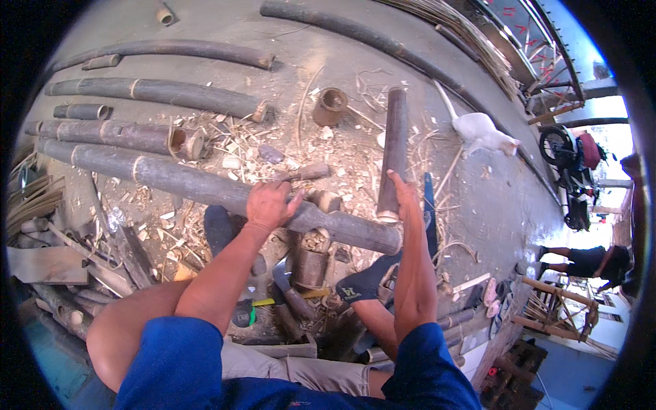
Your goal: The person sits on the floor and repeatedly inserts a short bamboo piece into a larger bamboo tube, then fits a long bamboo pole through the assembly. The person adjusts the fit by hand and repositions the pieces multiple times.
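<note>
A long dark bamboo pole (184, 179) lies slantwise across in front of me, its near right end close to my right forearm. My left hand (270, 205) rests over it with curled fingers, gripping its top. In my right hand (406, 191) is a short dark bamboo section (394, 137), held by its lower end and pointing away from me. Beneath the pole stands an upright bamboo stump (311, 265) with chips on its top. A curved blade (282, 275) lies beside the stump, near a tape measure (243, 313) with green and yellow parts.
Wood chips (236, 147) litter the floor around several more bamboo poles (157, 93) at left. A hollow bamboo piece (331, 107) stands beyond. A white cat (482, 130) lies at right. Motorbikes (570, 171) and a person (588, 263) are farther right, near a wooden frame (553, 331).
</note>
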`<state>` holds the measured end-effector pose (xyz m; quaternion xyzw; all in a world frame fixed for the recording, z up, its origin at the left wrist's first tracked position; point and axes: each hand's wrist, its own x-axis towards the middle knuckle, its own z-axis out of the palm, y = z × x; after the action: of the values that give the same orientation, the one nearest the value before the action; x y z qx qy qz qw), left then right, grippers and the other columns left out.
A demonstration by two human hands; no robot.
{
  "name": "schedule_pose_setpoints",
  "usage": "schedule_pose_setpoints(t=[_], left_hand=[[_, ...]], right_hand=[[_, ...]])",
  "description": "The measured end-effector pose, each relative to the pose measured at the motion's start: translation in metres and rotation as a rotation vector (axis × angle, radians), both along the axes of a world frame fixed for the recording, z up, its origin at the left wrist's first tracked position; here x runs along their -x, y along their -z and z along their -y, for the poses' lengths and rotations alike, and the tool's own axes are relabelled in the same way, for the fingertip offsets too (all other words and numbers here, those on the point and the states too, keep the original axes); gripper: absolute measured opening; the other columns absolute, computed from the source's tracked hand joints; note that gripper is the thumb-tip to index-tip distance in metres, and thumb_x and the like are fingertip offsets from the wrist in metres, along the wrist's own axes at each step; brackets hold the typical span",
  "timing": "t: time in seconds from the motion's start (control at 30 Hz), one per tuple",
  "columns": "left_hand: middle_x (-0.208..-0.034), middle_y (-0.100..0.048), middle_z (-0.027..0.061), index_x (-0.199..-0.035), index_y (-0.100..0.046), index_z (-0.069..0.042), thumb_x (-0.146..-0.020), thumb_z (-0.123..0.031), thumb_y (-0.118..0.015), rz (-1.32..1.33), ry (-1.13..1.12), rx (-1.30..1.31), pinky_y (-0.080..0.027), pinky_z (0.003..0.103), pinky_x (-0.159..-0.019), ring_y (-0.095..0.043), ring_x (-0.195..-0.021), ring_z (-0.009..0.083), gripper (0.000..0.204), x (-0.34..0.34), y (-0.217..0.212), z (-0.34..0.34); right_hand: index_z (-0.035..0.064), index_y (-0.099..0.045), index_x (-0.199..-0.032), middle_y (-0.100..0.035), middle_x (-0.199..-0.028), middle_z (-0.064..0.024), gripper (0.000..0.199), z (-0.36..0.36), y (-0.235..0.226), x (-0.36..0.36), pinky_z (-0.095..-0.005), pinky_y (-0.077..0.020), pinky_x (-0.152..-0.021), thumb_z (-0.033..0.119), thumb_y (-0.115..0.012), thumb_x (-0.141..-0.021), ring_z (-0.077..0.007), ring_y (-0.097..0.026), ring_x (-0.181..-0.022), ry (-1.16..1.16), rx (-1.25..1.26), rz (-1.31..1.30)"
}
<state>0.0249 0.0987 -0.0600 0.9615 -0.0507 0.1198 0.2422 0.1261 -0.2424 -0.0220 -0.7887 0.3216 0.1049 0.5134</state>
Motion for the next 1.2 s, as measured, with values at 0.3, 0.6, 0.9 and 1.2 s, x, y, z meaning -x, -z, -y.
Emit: schedule_pose_setpoints(t=[0.3, 0.6, 0.9, 1.2], left_hand=[[-0.108, -0.074, 0.0114, -0.097, -0.076, -0.01, -0.091, -0.06, -0.064, -0.205, 0.016, 0.011, -0.053, 0.044, -0.091, -0.071, -0.099, 0.0309, 0.052, -0.001, -0.015, -0.001], [-0.144, -0.06, 0.0159, -0.147, -0.054, -0.016, -0.064, -0.07, -0.084, -0.426, 0.516, -0.277, -0.041, 0.057, -0.113, -0.045, -0.145, 0.034, 0.104, -0.007, -0.018, -0.025], [-0.142, -0.057, 0.0165, -0.141, -0.053, -0.017, -0.057, -0.049, -0.096, -0.388, 0.414, -0.346, -0.04, 0.062, -0.112, -0.052, -0.136, 0.0372, 0.1, 0.005, -0.008, -0.023], [-0.13, -0.059, 0.0149, -0.134, -0.057, -0.015, -0.057, -0.045, -0.093, -0.152, 0.335, -0.336, -0.043, 0.06, -0.106, -0.054, -0.13, 0.0349, 0.091, -0.024, -0.08, -0.027]], right_hand=[[-0.0047, -0.06, -0.129, -0.07, -0.107, -0.0174, 0.064, -0.06, -0.078, 0.247, -0.042, -0.0581, -0.08, 0.047, -0.072, -0.093, -0.0262, -0.07, -0.09, 0.245, -0.463, -0.028], [-0.0021, -0.064, -0.128, -0.07, -0.11, -0.0088, 0.049, -0.095, -0.114, 0.443, -0.0337, -0.0517, -0.088, 0.034, -0.074, -0.096, -0.0169, -0.064, -0.094, 0.094, -0.333, -0.131], [-0.0008, -0.04, -0.156, -0.057, -0.142, -0.0175, 0.081, -0.078, -0.178, 0.497, -0.0375, -0.0412, -0.111, 0.038, -0.072, -0.093, -0.0276, -0.056, -0.127, -0.033, -0.45, -0.11], [0.0146, -0.022, -0.167, -0.052, -0.147, -0.0225, 0.089, -0.07, -0.171, 0.514, -0.0468, -0.0475, -0.106, 0.049, -0.06, -0.095, -0.0357, -0.059, -0.126, 0.068, -0.779, 0.151]])
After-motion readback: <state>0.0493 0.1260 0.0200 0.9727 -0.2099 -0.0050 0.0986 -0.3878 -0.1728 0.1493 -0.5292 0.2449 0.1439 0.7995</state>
